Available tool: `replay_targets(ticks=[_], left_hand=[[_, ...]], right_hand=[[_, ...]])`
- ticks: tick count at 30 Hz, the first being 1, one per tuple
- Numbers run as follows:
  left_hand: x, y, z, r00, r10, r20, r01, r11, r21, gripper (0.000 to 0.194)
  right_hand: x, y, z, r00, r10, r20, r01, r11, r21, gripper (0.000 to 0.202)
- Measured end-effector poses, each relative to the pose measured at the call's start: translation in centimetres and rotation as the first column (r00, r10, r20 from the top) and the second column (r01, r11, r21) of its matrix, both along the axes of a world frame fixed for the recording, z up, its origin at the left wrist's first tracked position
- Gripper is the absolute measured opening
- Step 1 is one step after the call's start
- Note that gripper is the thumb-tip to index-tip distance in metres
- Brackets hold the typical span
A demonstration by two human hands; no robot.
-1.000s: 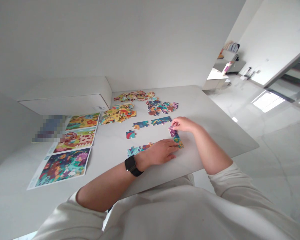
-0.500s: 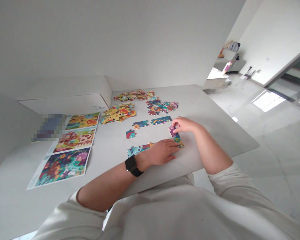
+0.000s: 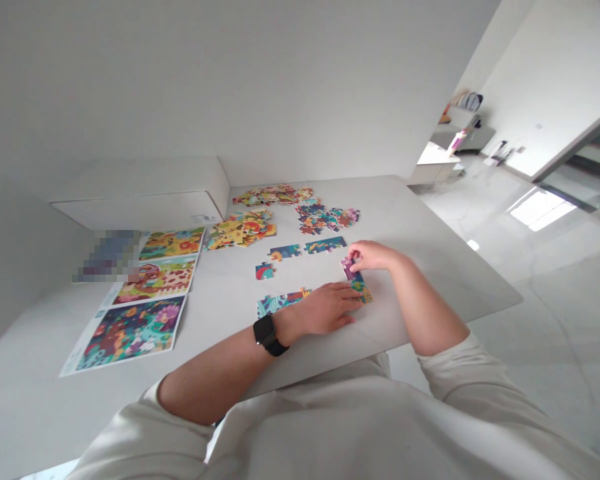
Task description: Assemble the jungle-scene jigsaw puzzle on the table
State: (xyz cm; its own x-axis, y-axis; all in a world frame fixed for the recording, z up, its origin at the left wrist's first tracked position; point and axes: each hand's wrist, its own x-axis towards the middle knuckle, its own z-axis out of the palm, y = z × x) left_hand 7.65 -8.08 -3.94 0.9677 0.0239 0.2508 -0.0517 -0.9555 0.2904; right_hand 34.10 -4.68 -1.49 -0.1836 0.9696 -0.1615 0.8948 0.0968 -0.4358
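My right hand (image 3: 367, 255) pinches a purple puzzle piece (image 3: 349, 269) at the right side of a partly joined puzzle frame. Flat on the table, fingers stretched out, my left hand (image 3: 333, 308) rests over the bottom right corner pieces (image 3: 364, 293) and hides some of them. A teal joined strip (image 3: 275, 304) runs along the bottom, partly behind my left wrist. Two dark blue strips, one with a moon (image 3: 285, 252) and one with yellow marks (image 3: 325, 245), form the top. A single red and teal piece (image 3: 265, 271) lies at the left, apart from the others.
Loose dark pieces (image 3: 325, 218) are piled behind the frame, with yellow pieces (image 3: 240, 230) and mixed pieces (image 3: 275, 195) farther left and back. A printed picture sheet (image 3: 130, 333) lies at the left before a white box (image 3: 140, 208). The table's right edge (image 3: 465, 247) drops to the floor.
The view has shifted slightly, so everything sits a little lower and farther right. Both hands keep nearly the same place on the puzzle pieces.
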Motion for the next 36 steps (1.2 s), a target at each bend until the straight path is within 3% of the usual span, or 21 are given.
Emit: replay_targets(ticks=[18, 25, 30, 36], left_hand=[[-0.4, -0.1, 0.4, 1.000, 0.012, 0.003, -0.012, 0.999, 0.045, 0.045], [-0.3, -0.2, 0.5, 1.000, 0.012, -0.021, -0.012, 1.000, 0.003, 0.044], [-0.9, 0.6, 1.9, 0.998, 0.048, -0.028, -0.050, 0.997, -0.065, 0.045], [-3.0, 4.1, 5.3, 0.966, 0.241, 0.092, -0.230, 0.966, -0.115, 0.039]], right_hand=[[0.7, 0.4, -1.0, 0.992, -0.019, -0.121, 0.014, 0.999, -0.049, 0.028], [0.8, 0.4, -1.2, 0.987, -0.028, -0.159, 0.016, 0.997, -0.078, 0.025], [1.3, 0.7, -1.3, 0.965, -0.100, -0.243, 0.079, 0.992, -0.096, 0.027], [4.2, 3.5, -1.3, 0.902, -0.372, -0.218, 0.365, 0.928, -0.072, 0.019]])
